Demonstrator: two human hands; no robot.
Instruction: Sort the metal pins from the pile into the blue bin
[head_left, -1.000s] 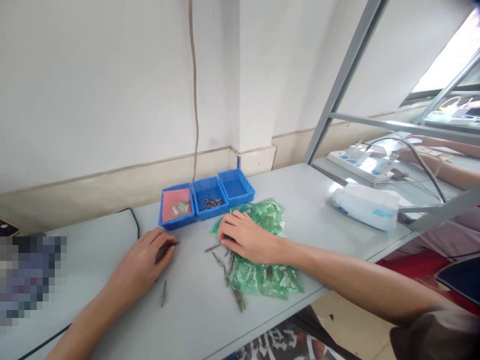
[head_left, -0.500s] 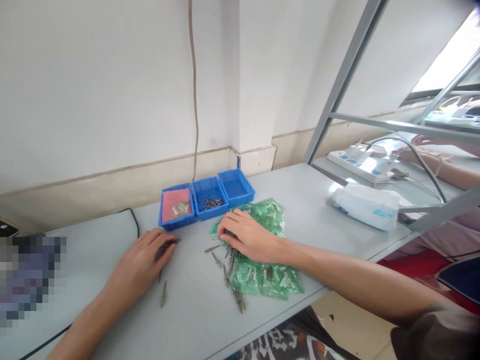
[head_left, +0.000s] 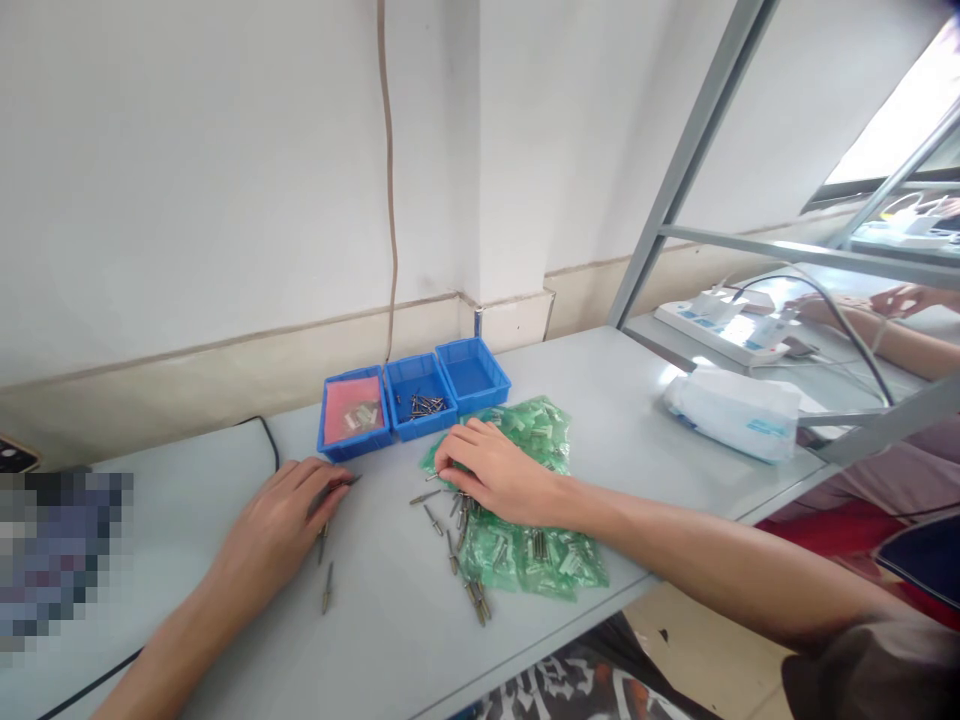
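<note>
1. My right hand (head_left: 499, 477) rests palm-down on the pile of green packets (head_left: 525, 500), just in front of the blue trays (head_left: 412, 398); its fingers are bent toward the loose metal pins (head_left: 450, 520) at the pile's left edge, and I cannot tell whether the fingertips pinch one.
2. My left hand (head_left: 281, 530) lies on the grey table (head_left: 600, 380) to the left of and in front of the trays, its fingers curled around a thin dark pin (head_left: 341, 484) whose tip pokes out toward them.
3. Two more pins lie on the table just by my left hand, on the side away from the trays: a short pin (head_left: 323, 541) touching or nearly touching the fingers and a lone pin (head_left: 328, 587) a little nearer to me.
4. The scattered pins spread from my right fingertips along the packets' near-left edge, away from the trays.
5. The left tray holds a red sheet (head_left: 352, 410) with small parts on it, and the middle tray holds a heap of dark pins (head_left: 424, 405).
6. A black cable (head_left: 266, 440) runs on the table left of the trays.
7. Well to the right of the trays lies a white packet (head_left: 735, 410), and beyond it a white power strip (head_left: 720, 325).
8. Farther right of the trays, another person's hand (head_left: 904, 298) shows behind the metal frame (head_left: 675, 180).
</note>
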